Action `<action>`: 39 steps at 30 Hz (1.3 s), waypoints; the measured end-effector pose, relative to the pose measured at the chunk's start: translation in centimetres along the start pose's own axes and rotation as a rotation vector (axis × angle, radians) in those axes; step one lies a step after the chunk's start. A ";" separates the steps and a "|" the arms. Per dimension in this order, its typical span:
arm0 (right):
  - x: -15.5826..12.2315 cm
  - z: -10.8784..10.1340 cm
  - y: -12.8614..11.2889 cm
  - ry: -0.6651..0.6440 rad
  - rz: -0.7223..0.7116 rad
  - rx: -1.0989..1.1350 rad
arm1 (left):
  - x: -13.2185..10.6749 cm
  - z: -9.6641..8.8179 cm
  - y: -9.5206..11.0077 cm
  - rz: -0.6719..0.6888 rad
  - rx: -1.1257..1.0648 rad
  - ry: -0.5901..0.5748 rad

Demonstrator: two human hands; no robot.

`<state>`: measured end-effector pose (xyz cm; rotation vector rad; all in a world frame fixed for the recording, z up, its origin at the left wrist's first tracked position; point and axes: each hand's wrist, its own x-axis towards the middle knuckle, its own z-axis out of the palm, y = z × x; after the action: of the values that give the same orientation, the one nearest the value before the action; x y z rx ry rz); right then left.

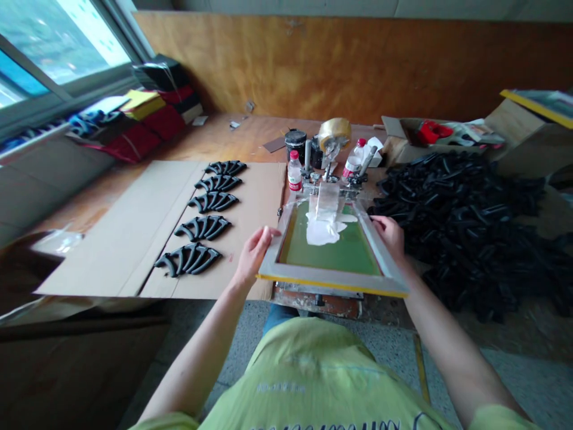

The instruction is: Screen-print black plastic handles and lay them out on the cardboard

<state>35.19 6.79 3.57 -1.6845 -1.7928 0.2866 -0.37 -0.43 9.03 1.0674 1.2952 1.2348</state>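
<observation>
A screen printing frame (329, 281) with a green mesh is in front of me, its near edge edged in yellow. My left hand (256, 254) has its fingers closed on the left side of the frame. On the right side, my right hand (390, 236) grips the opposite rail, its fingertips partly hidden. White ink (323, 233) lies spread on the mesh towards the far end. Above it is a pale, ink-smeared blade (327, 202), fixed to a metal clamp assembly (313, 178) behind the frame.
Black fan-shaped plastic parts (190, 259) lie in a column on cardboard (128, 239) to the left. A big heap of black parts (465, 221) covers the right. Behind the frame stand two bottles (294, 173), a black tub (295, 142) and a tape roll (335, 134).
</observation>
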 end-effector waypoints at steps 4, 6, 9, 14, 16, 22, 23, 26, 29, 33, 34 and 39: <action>2.8 1.1 -4.6 -0.020 -0.210 -0.043 | -1.9 -0.4 -6.7 -0.266 -0.028 -0.068; 3.2 2.8 -7.4 -0.121 -0.310 -0.127 | -1.7 -0.3 -9.4 -0.286 0.005 -0.044; 2.1 4.7 -9.8 -0.336 -0.334 -0.270 | -1.0 -0.3 -11.9 -0.271 0.080 -0.023; -2.6 4.2 -9.5 -0.541 -0.468 -0.355 | -0.9 -0.8 -12.9 -0.280 0.116 -0.013; -3.6 3.1 -8.9 -0.616 -0.588 -0.299 | -1.0 -0.8 -12.9 -0.281 0.110 -0.011; -2.9 2.8 -8.6 -0.548 -0.553 -0.235 | -1.1 -0.7 -12.7 -0.288 0.058 -0.020; -3.1 3.2 -8.6 -0.497 -0.541 -0.242 | -1.2 -0.7 -12.6 -0.289 0.048 -0.027; -4.5 4.0 -8.2 -0.460 -0.595 -0.226 | -1.2 -0.5 -12.2 -0.292 0.034 -0.033; -4.8 3.8 -8.2 -0.494 -0.602 -0.179 | -1.3 -0.3 -11.5 -0.303 0.022 -0.021; -1.1 3.4 -10.0 -0.356 -0.429 -0.145 | -1.5 -0.2 -9.2 -0.325 -0.011 -0.031; 0.2 3.2 -10.5 -0.310 -0.390 -0.148 | -1.6 -0.2 -8.4 -0.325 -0.011 -0.038; 5.8 -0.1 -8.7 -0.065 -0.247 -0.117 | -1.4 -0.2 -3.1 -0.263 -0.072 -0.046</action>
<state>28.39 11.01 10.37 -1.5246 -2.0776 0.1325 -0.32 -2.12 6.08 0.8391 1.2996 1.0444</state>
